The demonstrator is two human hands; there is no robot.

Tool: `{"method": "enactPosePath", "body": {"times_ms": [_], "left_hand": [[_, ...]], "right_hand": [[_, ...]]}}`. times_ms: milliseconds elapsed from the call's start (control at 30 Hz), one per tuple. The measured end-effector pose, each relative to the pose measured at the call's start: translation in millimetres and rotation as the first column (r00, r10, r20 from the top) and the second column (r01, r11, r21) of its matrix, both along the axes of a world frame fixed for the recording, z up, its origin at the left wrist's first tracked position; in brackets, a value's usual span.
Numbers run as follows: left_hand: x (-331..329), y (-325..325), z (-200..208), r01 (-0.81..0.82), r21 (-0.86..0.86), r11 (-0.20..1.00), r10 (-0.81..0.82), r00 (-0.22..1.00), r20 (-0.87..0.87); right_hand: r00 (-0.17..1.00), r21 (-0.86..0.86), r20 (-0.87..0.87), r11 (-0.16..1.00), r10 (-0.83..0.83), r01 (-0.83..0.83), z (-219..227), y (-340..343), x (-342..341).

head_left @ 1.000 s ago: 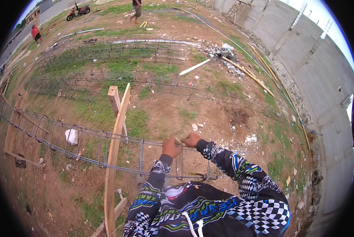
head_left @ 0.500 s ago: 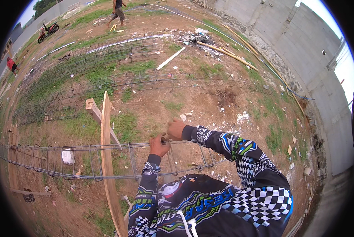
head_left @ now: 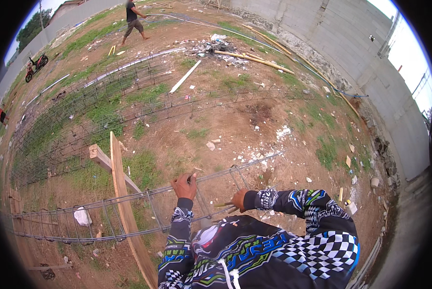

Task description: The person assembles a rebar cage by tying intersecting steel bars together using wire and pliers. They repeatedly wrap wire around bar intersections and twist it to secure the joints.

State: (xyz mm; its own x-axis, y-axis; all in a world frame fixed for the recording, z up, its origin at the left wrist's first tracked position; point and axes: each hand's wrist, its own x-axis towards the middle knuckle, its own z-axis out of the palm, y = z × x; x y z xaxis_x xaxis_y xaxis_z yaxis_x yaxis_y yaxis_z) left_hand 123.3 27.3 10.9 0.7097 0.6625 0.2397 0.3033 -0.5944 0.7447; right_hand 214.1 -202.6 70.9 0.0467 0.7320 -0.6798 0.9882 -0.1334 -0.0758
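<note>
A long rebar cage [head_left: 161,229] made of thin bars and rectangular stirrups crosses in front of me from the left. At its far upper bar is my left hand [head_left: 184,187], its fingers curled around that bar, with the thumb apart from the fingertips. My right hand [head_left: 238,200] is lower and nearer my body, closed beside the cage's near bar. Slim brownish stick-like ends [head_left: 222,205] stick out from its fingers; their kind is too small to tell. A wooden plank [head_left: 125,204] stands up against the cage, left of my left hand.
A wooden beam [head_left: 100,158] meets the plank. A white lump [head_left: 82,216] lies by the cage. Further rebar cages [head_left: 88,126] lie on grass beyond. Bamboo poles [head_left: 254,61] lie near a block wall [head_left: 322,43]. A person [head_left: 133,21] walks at the back; a motorbike [head_left: 36,66] stands left.
My right hand has moved down and right from the far bar to the near side of the cage. The left hand stays at the far bar. My view has shifted, and the person at the back has moved.
</note>
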Motion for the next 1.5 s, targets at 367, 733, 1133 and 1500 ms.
{"method": "enactPosePath", "body": {"times_ms": [367,733,1133,1500], "left_hand": [[1.6,0.6,-0.5,-0.028,0.015,0.999,0.028,1.000,0.007],[2.4,7.0,-7.0,0.012,0.015,1.000,-0.012,1.000,-0.005],[-11.6,21.1,1.9,0.182,-0.201,0.963,-0.177,0.983,0.040],[-13.9,21.3,14.1,0.256,-0.245,0.935,-0.260,0.965,0.016]], "right_hand": [[0.975,0.195,-0.131,0.960,-0.179,0.203,55.0,-9.8,11.0],[0.465,0.272,-0.773,0.436,-0.431,0.858,265.8,-62.0,71.2],[-0.459,-0.356,-0.857,0.373,0.235,0.857,86.4,37.7,56.6],[-0.348,-0.420,-0.875,-0.171,0.336,0.891,-15.8,148.6,46.6]]}}
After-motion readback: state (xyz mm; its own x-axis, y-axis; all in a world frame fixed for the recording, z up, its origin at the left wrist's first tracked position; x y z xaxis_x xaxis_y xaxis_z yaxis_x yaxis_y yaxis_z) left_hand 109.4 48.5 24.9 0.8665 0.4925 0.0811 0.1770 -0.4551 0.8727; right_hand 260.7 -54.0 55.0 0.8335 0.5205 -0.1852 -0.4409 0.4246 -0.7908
